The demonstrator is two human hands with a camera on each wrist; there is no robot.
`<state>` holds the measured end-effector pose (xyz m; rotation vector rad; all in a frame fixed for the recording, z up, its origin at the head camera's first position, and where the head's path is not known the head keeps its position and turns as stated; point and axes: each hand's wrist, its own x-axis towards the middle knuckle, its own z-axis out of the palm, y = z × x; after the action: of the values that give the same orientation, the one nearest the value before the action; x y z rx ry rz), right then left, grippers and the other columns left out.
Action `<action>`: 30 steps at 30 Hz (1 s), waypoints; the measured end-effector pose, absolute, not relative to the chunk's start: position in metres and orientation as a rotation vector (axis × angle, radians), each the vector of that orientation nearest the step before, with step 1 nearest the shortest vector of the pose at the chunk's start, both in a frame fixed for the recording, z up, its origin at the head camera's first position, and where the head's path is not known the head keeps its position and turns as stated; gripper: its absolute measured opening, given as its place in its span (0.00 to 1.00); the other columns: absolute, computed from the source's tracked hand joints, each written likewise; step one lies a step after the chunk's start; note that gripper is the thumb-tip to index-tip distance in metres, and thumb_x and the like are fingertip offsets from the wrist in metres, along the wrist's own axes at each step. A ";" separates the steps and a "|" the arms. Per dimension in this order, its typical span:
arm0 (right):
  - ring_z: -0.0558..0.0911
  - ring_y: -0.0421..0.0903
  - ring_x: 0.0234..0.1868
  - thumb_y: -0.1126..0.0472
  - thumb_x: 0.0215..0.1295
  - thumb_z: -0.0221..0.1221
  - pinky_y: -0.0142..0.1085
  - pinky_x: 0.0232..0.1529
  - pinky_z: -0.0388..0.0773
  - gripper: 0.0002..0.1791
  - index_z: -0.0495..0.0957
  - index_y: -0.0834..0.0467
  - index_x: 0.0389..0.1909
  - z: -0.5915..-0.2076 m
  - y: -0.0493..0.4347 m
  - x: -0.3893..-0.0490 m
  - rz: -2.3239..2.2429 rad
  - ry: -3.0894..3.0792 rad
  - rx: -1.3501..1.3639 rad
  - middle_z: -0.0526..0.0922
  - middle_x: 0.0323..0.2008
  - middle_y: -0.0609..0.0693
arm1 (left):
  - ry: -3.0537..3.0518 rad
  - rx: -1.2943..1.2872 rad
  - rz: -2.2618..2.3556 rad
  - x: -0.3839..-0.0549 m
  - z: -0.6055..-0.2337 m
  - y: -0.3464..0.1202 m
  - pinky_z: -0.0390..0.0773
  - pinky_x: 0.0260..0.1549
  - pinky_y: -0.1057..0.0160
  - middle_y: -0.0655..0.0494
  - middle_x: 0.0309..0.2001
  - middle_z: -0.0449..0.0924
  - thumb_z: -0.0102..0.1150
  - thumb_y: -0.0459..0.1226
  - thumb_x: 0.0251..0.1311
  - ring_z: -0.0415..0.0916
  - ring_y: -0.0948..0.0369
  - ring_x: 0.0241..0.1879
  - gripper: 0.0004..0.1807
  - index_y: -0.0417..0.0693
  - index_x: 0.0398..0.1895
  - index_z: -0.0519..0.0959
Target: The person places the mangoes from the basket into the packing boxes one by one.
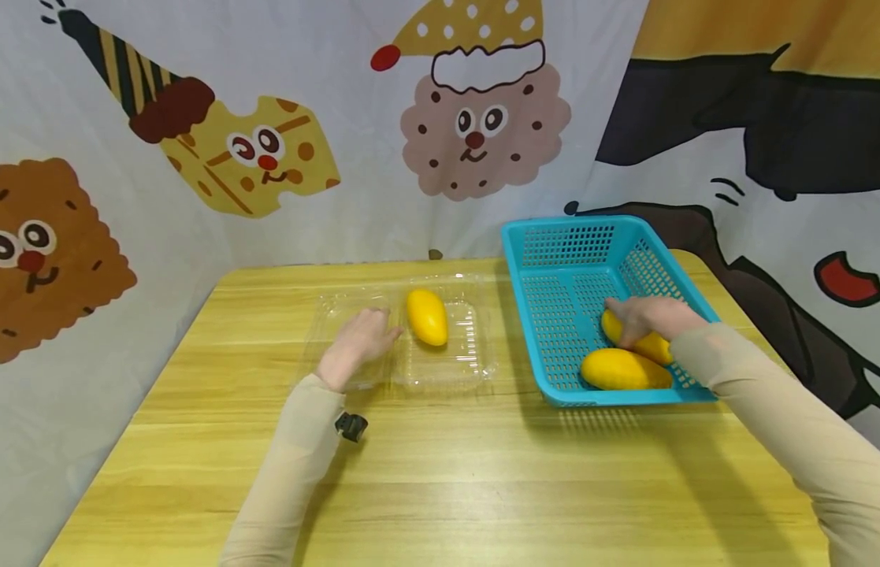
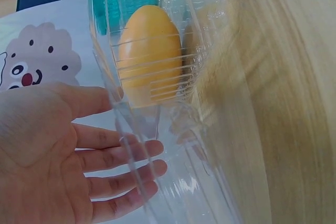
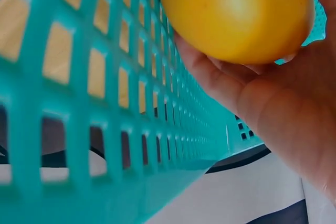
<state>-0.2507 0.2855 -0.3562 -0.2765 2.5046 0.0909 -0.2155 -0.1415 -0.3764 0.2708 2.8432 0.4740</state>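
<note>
One yellow mango (image 1: 427, 317) lies in the right half of a clear plastic clamshell box (image 1: 447, 378), which is spread out on the table. My left hand (image 1: 362, 340) is at the box's left half; in the left wrist view its extended fingers (image 2: 123, 158) lie along the clear plastic. Inside the blue basket (image 1: 519, 287), my right hand (image 1: 655, 316) holds a second mango (image 3: 236, 14), its fingers curled round the fruit. Beside it, against the basket's near side, a third mango (image 1: 624, 370) lies on its side.
The wooden table (image 1: 440, 488) carries the box at its middle and the basket at its right. Behind the table hangs a cloth (image 1: 369, 189) printed with cartoon food. A small black device (image 1: 350, 426) sits at my left wrist.
</note>
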 end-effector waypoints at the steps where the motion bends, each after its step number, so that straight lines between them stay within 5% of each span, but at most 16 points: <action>1: 0.58 0.75 0.65 0.57 0.54 0.62 0.66 0.61 0.62 0.51 0.42 0.70 0.71 -0.357 0.285 -0.251 0.089 2.505 -0.269 0.56 0.64 0.80 | 2.846 0.276 0.475 -0.216 -0.377 -0.141 0.72 0.20 0.66 0.34 0.55 0.75 0.50 0.45 0.68 0.65 0.61 0.20 0.31 0.31 0.66 0.63; 7: 0.54 0.75 0.67 0.58 0.56 0.61 0.67 0.63 0.59 0.51 0.41 0.69 0.72 -0.361 0.283 -0.252 0.079 2.509 -0.241 0.52 0.66 0.80 | 2.846 0.287 0.477 -0.217 -0.377 -0.142 0.71 0.19 0.66 0.37 0.45 0.78 0.50 0.45 0.68 0.63 0.62 0.18 0.31 0.30 0.65 0.63; 22: 0.55 0.74 0.67 0.52 0.61 0.60 0.69 0.61 0.59 0.50 0.41 0.67 0.73 -0.362 0.277 -0.253 0.059 2.516 -0.351 0.53 0.67 0.78 | 2.848 0.286 0.483 -0.216 -0.377 -0.142 0.71 0.19 0.66 0.35 0.53 0.76 0.49 0.46 0.69 0.61 0.64 0.17 0.31 0.31 0.66 0.63; 30: 0.58 0.73 0.66 0.52 0.61 0.61 0.67 0.62 0.61 0.50 0.41 0.66 0.73 -0.359 0.264 -0.259 -0.005 2.537 -0.401 0.55 0.67 0.77 | 2.849 0.282 0.483 -0.215 -0.377 -0.141 0.70 0.18 0.66 0.36 0.50 0.78 0.49 0.46 0.69 0.60 0.64 0.16 0.31 0.31 0.66 0.62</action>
<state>-0.2588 0.2641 -0.3586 -0.4014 2.5368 -0.0050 -0.2154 -0.1415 -0.3772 0.2819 2.8492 0.4831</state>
